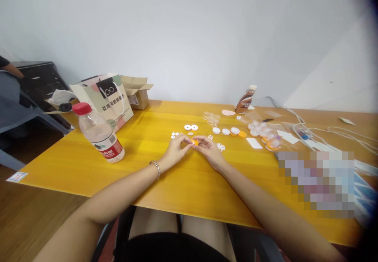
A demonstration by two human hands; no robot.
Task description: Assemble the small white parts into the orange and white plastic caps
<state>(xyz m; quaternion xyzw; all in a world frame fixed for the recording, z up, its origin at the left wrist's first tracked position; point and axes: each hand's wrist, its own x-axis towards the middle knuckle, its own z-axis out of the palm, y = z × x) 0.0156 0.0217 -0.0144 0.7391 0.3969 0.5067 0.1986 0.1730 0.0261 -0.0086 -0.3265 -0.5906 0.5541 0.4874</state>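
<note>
Between the fingertips of my left hand (176,148) and my right hand (210,150) is a small round orange piece (194,142). Both hands pinch it just above the table, and the fingers cover part of it. Just beyond them lie two white rings (191,128) side by side. Small white parts (175,134) sit past my left fingers. Near my right hand are white perforated pieces (220,147). White discs (226,131) and an orange disc (241,134) form a row to the right. Several clear rings (211,117) lie farther back.
A red-capped water bottle (102,136) stands at left, before a paper bag (103,100) and an open cardboard box (137,93). At back right is a brown drink bottle (246,100). Clear and orange cases (264,132), a white card (254,143) and white cables (298,116) lie right.
</note>
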